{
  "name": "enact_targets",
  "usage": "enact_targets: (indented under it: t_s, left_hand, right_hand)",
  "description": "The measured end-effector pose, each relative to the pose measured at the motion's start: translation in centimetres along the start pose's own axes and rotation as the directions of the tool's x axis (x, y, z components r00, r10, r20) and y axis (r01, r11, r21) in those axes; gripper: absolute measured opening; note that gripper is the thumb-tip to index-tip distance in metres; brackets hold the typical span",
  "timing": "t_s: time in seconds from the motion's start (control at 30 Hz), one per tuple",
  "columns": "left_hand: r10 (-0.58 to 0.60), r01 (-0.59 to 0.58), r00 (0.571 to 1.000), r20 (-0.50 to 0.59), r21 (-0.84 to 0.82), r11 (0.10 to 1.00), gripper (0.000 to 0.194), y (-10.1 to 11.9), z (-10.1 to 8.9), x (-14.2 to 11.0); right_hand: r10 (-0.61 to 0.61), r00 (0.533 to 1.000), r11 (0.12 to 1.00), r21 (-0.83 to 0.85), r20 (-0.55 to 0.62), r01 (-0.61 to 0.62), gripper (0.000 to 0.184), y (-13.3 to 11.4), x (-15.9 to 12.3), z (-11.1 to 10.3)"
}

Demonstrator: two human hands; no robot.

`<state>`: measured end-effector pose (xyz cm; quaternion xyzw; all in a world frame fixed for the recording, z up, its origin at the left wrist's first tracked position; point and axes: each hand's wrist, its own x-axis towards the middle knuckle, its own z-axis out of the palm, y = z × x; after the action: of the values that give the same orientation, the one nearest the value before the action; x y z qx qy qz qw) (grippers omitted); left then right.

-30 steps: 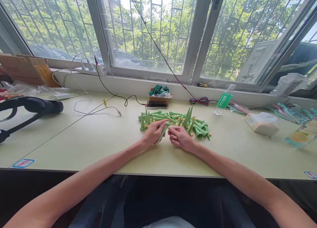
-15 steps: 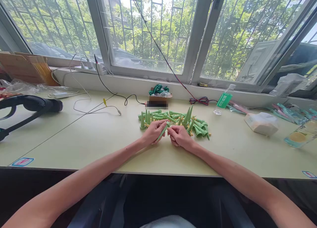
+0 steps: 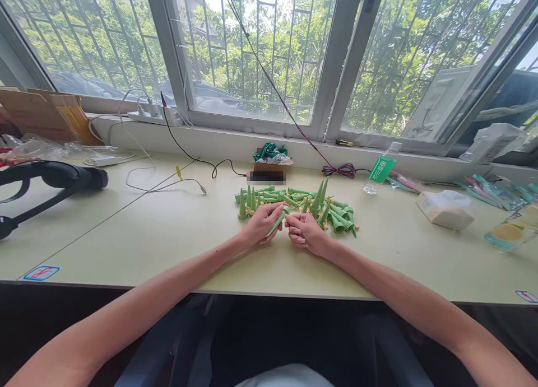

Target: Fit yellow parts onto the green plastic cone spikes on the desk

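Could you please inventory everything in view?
Loose cones: many, green, centre
Small pieces: several, yellow, among cones
Held cone: one, green, centre
Open box: one, brown, behind cones
Bottle: one, clear, right
Tissue pack: one, white, right
Plastic packets: several, teal and pink, right
Headset: one, black, left
Cardboard box: one, brown, left
Power strip: one, white, sill
Cables: several, mixed colours, rear
Windows: several, grey, rear
Table: one, cream, foreground
Left hand: one, bare, holding cone
Right hand: one, bare, alongside
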<state>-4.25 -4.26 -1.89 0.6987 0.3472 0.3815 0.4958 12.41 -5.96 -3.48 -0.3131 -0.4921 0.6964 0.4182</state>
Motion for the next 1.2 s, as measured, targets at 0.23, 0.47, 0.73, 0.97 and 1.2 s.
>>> enact_targets:
  t_s: [0.23, 0.47, 0.73, 0.97, 1.2]
  left_hand:
    - [-0.061, 0.064, 0.998, 0.034, -0.076, 0.995, 0.040, -0.13, -0.21, 0.33]
    - [-0.159, 0.161, 0.987, 0.034, -0.104, 0.981, 0.042, -0.37, -0.49, 0.62]
    - [-0.208, 0.210, 0.978, 0.032, -0.084, 0.974, 0.047, -0.45, -0.31, 0.44]
    - [-0.145, 0.153, 0.987, 0.062, -0.150, 0.977, 0.039, -0.50, 0.00, 0.63]
    - [-0.126, 0.139, 0.989, 0.078, -0.180, 0.974, 0.038, -0.90, 0.25, 0.62]
  right_hand:
    - [0.084, 0.996, 0.984, 0.157, 0.006, -0.084, 0.036, -0.01, 0.39, -0.20]
    - [0.146, 0.989, 0.960, 0.242, 0.004, -0.143, 0.027, -0.10, 0.74, -0.29]
    - [0.116, 0.993, 0.981, 0.161, -0.025, -0.110, 0.033, -0.15, 0.62, -0.21]
    - [0.143, 0.989, 0.971, 0.200, -0.030, -0.134, 0.030, 0.00, 0.72, -0.34]
    - [0.167, 0.986, 0.949, 0.274, -0.011, -0.158, 0.028, 0.09, 0.92, -0.55]
